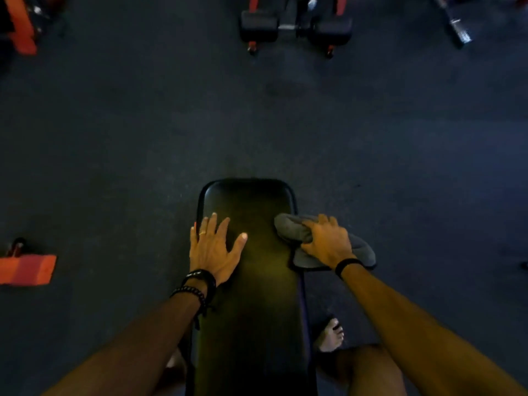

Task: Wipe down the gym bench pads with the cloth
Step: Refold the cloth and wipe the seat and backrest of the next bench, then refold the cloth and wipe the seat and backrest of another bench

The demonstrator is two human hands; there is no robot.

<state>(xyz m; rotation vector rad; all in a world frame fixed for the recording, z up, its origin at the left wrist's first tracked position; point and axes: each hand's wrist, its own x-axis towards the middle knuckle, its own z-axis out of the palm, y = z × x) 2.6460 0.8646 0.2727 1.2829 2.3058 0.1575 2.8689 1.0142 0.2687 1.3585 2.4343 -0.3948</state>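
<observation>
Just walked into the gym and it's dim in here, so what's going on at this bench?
A person is standing over a long black padded gym bench, wiping it. Their right hand grips a grey cloth at the pad's right edge, where part of the cloth hangs over the side. Their left hand rests flat on the pad's left side, fingers spread. Orange and black gym equipment sits farther off on the dark floor.

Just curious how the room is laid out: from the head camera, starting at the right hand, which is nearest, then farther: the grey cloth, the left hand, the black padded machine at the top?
1. Grey cloth, under the right hand, at the bench's right edge.
2. Left hand, flat across the black bench pad.
3. Black padded machine, far across the floor.
</observation>
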